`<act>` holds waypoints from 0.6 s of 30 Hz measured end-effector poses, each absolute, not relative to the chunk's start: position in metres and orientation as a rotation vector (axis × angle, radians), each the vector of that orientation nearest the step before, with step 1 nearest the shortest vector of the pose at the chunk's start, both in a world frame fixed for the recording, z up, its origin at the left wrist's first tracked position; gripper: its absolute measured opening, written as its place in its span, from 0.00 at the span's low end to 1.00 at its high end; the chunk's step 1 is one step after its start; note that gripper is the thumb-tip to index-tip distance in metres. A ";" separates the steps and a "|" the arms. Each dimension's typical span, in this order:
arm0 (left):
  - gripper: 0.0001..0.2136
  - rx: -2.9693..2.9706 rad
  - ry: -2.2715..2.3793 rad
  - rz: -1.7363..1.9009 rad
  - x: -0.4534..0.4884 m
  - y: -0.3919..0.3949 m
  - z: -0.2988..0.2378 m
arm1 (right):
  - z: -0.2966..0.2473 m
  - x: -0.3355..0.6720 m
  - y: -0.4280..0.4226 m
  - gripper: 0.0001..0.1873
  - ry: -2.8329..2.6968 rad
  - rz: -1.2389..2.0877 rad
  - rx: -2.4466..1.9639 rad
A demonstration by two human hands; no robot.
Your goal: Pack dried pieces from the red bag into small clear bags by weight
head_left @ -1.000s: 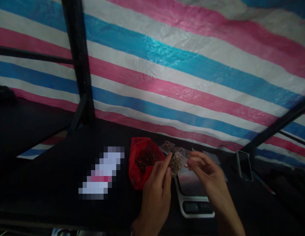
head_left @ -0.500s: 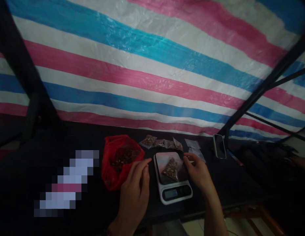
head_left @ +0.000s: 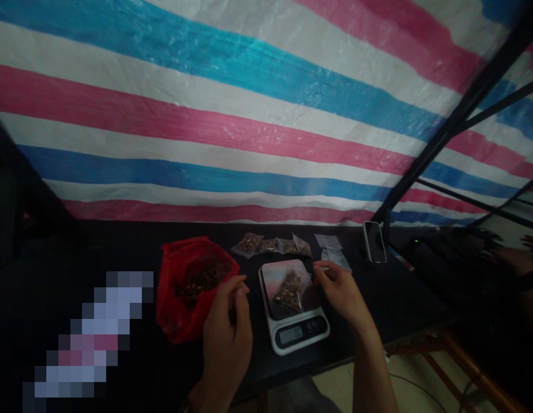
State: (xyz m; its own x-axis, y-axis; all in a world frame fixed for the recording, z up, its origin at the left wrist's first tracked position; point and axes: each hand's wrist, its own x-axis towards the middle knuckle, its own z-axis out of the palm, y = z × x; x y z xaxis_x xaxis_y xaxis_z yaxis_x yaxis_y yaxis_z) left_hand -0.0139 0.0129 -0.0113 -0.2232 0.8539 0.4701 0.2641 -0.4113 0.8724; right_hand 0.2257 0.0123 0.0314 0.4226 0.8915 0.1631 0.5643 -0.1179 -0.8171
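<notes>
A clear plastic bag (head_left: 291, 291) of small brown bits, perhaps seeds or nuts, lies on the plate of a white kitchen scale (head_left: 297, 343). Faint digits show on its display, too blurred to read. My left hand (head_left: 228, 330) hovers between the scale and a red plastic bag (head_left: 169, 304), fingers loosely stretched and nothing visible in them. Its fingertips overlap the red bag's right edge in view; contact is unclear. Inside that bag sit loose brown bits (head_left: 201, 281). At the scale's right edge, my right hand (head_left: 338, 288) has loosely bent fingers near the clear bag, apparently holding nothing.
Several filled clear bags (head_left: 270, 245) lie in a row behind the scale. Flat clear bags (head_left: 333, 252) lie beside them, left of an upright phone (head_left: 374, 242). Dark frame bars (head_left: 425, 158) rise at both sides before a striped sheet (head_left: 206, 126). Another person's arm (head_left: 518, 264) shows far right.
The view has turned slightly right, so most things sit further left. Digits now show faintly on the scale's display. Both hands stay beside the scale, and the filled bag remains on the plate.
</notes>
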 end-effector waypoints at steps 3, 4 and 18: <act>0.10 1.554 1.323 1.667 -0.014 0.012 -0.007 | 0.032 0.225 0.014 0.26 -1.251 0.454 -1.827; 0.10 1.547 1.319 1.675 -0.014 0.011 -0.005 | 0.032 0.225 0.014 0.25 -1.250 0.447 -1.841; 0.09 1.519 1.314 1.690 -0.012 0.011 -0.004 | 0.032 0.215 0.015 0.18 -1.184 0.574 -1.800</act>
State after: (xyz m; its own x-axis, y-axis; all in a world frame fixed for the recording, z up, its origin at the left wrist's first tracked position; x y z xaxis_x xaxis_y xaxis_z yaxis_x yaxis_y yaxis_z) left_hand -0.0120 0.0111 -0.0035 -0.2433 0.8596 0.4493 0.2235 -0.4011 0.8884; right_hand 0.2151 0.0148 0.0323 0.4388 0.8946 0.0850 0.4876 -0.1576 -0.8587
